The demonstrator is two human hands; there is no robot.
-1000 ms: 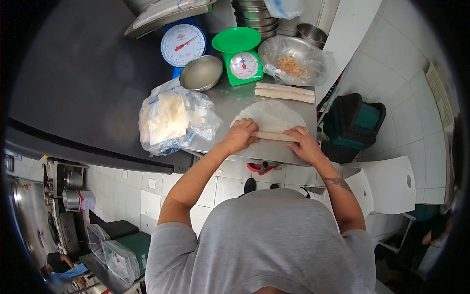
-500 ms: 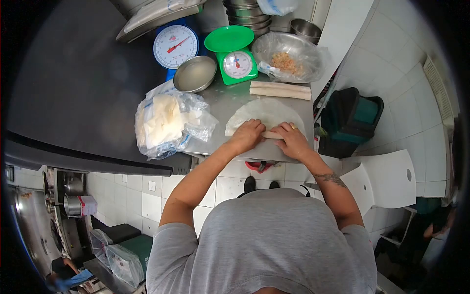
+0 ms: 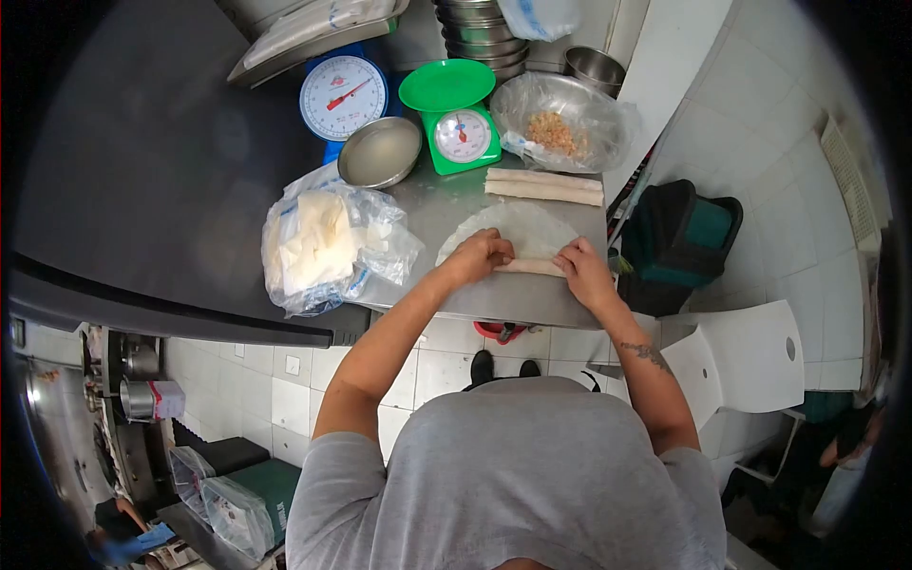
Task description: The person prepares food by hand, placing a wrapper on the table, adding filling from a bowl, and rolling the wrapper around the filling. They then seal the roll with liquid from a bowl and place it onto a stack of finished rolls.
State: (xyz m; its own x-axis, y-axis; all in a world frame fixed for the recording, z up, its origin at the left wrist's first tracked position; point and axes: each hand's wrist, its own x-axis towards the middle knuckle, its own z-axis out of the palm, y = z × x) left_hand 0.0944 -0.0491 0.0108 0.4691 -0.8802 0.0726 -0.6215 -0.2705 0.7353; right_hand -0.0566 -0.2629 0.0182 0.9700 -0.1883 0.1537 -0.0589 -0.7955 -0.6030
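A thin, pale round wrapper (image 3: pixel 518 223) lies on the metal table, its near edge rolled into a long spring roll (image 3: pixel 530 267). My left hand (image 3: pixel 482 255) grips the roll's left end with bent fingers. At the other end, my right hand (image 3: pixel 585 273) has its fingers closed on the roll. Just beyond the wrapper, finished spring rolls (image 3: pixel 543 186) lie side by side. On the left, a stack of wrappers (image 3: pixel 321 237) rests in an open plastic bag. A plastic-lined bowl (image 3: pixel 613 128) at the back right contains orange-and-pale chopped filling (image 3: pixel 557 133).
Behind the bag stand a steel bowl of cloudy liquid (image 3: pixel 380 152), a green scale (image 3: pixel 463 135) and a blue scale (image 3: pixel 343 97). Stacked steel bowls (image 3: pixel 484 38) are at the back. A white chair (image 3: pixel 750 361) and a dark green bin (image 3: pixel 684 233) stand to the right.
My hands have moved apart along the roll, the right one to its right end, so the middle of the roll now shows. The camera view has shifted slightly.
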